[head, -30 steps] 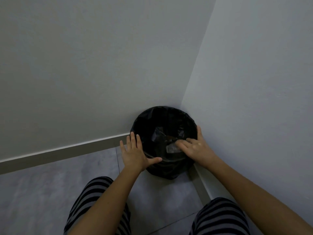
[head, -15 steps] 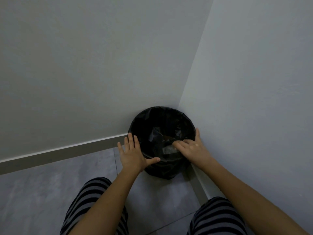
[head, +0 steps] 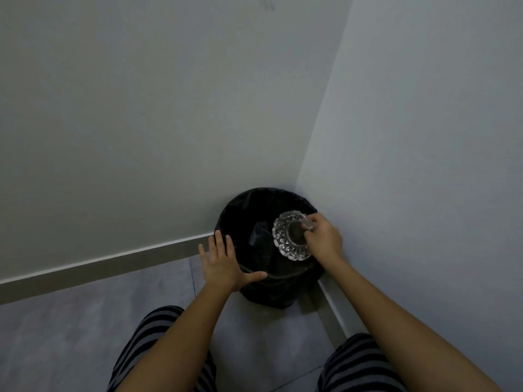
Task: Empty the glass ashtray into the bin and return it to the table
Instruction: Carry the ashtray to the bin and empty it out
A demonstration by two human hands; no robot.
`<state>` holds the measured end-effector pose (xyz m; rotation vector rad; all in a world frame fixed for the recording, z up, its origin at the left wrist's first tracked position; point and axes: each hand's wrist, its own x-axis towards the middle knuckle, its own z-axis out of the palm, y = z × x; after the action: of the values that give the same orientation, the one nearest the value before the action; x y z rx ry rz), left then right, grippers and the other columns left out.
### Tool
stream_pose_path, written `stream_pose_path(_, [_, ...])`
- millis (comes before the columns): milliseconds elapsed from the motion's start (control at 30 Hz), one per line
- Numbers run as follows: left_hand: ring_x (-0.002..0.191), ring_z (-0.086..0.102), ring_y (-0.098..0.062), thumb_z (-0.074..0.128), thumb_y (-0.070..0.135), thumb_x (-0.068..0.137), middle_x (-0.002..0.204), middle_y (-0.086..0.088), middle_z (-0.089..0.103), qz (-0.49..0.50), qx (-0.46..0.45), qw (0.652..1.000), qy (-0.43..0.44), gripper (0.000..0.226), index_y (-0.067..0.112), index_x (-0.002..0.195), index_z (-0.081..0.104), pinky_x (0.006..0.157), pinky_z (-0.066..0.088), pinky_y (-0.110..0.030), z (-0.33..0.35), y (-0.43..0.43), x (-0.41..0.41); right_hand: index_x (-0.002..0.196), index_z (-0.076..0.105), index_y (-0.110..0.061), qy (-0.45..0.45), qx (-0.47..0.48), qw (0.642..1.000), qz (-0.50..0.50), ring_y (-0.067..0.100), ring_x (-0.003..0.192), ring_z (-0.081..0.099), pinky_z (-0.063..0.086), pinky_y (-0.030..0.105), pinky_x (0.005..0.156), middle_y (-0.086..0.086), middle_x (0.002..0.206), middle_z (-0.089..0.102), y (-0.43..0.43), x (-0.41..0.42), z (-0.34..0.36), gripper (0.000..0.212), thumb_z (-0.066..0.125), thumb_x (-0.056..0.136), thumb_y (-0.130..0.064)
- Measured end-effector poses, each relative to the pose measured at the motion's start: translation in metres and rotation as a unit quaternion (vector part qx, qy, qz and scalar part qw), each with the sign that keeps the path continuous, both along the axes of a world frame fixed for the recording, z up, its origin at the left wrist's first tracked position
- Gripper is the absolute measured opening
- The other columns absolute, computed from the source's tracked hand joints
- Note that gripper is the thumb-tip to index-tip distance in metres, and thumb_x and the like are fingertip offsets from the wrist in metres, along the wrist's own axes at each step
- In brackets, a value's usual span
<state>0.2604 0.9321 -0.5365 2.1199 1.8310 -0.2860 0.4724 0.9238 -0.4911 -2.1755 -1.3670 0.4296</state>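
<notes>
A round cut-glass ashtray (head: 288, 236) hangs tilted over the mouth of a black bin (head: 249, 219) lined with a black bag. My right hand (head: 324, 237) grips the ashtray by its right rim, above the bin's right side. My left hand (head: 225, 264) rests flat with spread fingers on the bin's near left rim and holds nothing. The inside of the bin is dark, so I cannot make out its contents.
The bin stands in a room corner, against a grey wall (head: 141, 123) and a second wall (head: 424, 165) on the right. A skirting board (head: 99, 264) runs along the grey tiled floor (head: 70, 335). My knees in striped trousers (head: 158, 332) are at the bottom.
My right hand has turned and lifted, so the glass ashtray now shows tilted above the bin opening. My left hand has stayed on the rim.
</notes>
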Motion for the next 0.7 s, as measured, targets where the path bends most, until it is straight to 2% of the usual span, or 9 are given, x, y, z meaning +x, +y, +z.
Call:
stream_pose_path(67, [0.143,-0.021,-0.037,0.047,0.087,0.064,0.155,-0.022,-0.023,-0.027,0.005,0.999,-0.035,0.129,0.016,0.145,-0.025,0.113,-0.008,-0.059,0.002,0.003,0.003,0.106,0.063,-0.021,0.079,-0.009,0.996,-0.040,0.032,0.092,0.066,0.052,0.038,0.084,0.008,0.104,0.071,0.005,-0.002,0.006,0.017,0.061,0.089,-0.021])
stream_pose_path(133, [0.144,-0.016,-0.035,0.058,0.079,0.066,0.157,-0.017,-0.020,-0.066,0.032,0.991,-0.111,0.128,0.022,0.144,-0.026,0.113,-0.007,-0.060,0.009,0.007,0.010,0.097,0.064,-0.025,0.122,-0.010,0.991,-0.060,0.027,0.088,0.067,0.052,0.035,0.081,0.003,0.100,0.072,0.008,-0.005,0.010,0.013,0.066,0.085,-0.027])
stream_pose_path(233, [0.146,-0.004,-0.029,0.067,0.073,0.062,0.161,-0.007,-0.003,-0.099,0.082,0.970,-0.208,0.131,0.026,0.146,-0.023,0.114,-0.006,-0.058,0.025,0.016,0.023,0.086,0.062,-0.029,0.162,0.005,0.985,-0.064,0.021,0.085,0.066,0.051,0.033,0.077,-0.001,0.093,0.071,0.011,-0.009,0.016,0.012,0.071,0.078,-0.030])
stream_pose_path(333, [0.146,0.004,-0.028,0.071,0.072,0.056,0.160,-0.003,0.009,-0.140,0.114,0.957,-0.225,0.137,0.024,0.147,-0.019,0.113,-0.005,-0.059,0.041,0.025,0.031,0.087,0.066,-0.025,0.235,0.013,0.971,-0.041,0.020,0.084,0.067,0.057,0.039,0.080,-0.001,0.089,0.071,0.012,-0.015,0.026,0.016,0.075,0.074,-0.022])
stream_pose_path(467, [0.144,0.013,-0.026,0.075,0.070,0.053,0.157,-0.006,0.017,-0.147,0.143,0.950,-0.236,0.138,0.015,0.150,-0.008,0.115,0.001,-0.057,0.051,0.031,0.033,0.090,0.067,-0.020,0.276,0.039,0.960,-0.009,0.023,0.081,0.068,0.055,0.038,0.074,0.005,0.089,0.071,0.015,-0.013,0.037,0.021,0.076,0.072,-0.015])
stream_pose_path(500, [0.143,0.016,-0.025,0.076,0.069,0.054,0.156,-0.007,0.017,-0.146,0.143,0.948,-0.243,0.137,0.014,0.150,-0.005,0.116,0.002,-0.056,0.053,0.031,0.033,0.092,0.066,-0.020,0.273,0.040,0.961,0.004,0.023,0.081,0.067,0.054,0.037,0.073,0.006,0.090,0.070,0.015,-0.011,0.038,0.022,0.076,0.073,-0.015])
stream_pose_path(567, [0.141,0.022,-0.025,0.078,0.065,0.055,0.154,-0.008,0.018,-0.150,0.142,0.943,-0.259,0.134,0.012,0.150,0.000,0.116,0.004,-0.054,0.057,0.033,0.034,0.107,0.063,-0.015,0.273,0.044,0.959,0.064,0.025,0.085,0.067,0.055,0.039,0.077,0.009,0.096,0.070,0.016,-0.004,0.042,0.030,0.073,0.079,-0.012])
stream_pose_path(633, [0.140,0.023,-0.025,0.080,0.061,0.056,0.153,-0.007,0.017,-0.155,0.141,0.941,-0.266,0.132,0.011,0.150,0.002,0.117,0.005,-0.053,0.062,0.033,0.034,0.126,0.055,-0.014,0.234,0.043,0.958,0.158,0.023,0.102,0.065,0.052,0.045,0.094,0.009,0.115,0.066,0.014,0.003,0.045,0.042,0.069,0.086,-0.012])
stream_pose_path(700, [0.140,0.023,-0.025,0.079,0.061,0.055,0.153,-0.007,0.019,-0.165,0.154,0.941,-0.253,0.131,0.012,0.150,0.004,0.118,0.006,-0.052,0.065,0.032,0.031,0.137,0.044,-0.019,0.204,0.016,0.950,0.235,0.018,0.116,0.059,0.045,0.041,0.104,0.006,0.131,0.058,0.009,0.010,0.048,0.058,0.071,0.085,-0.019])
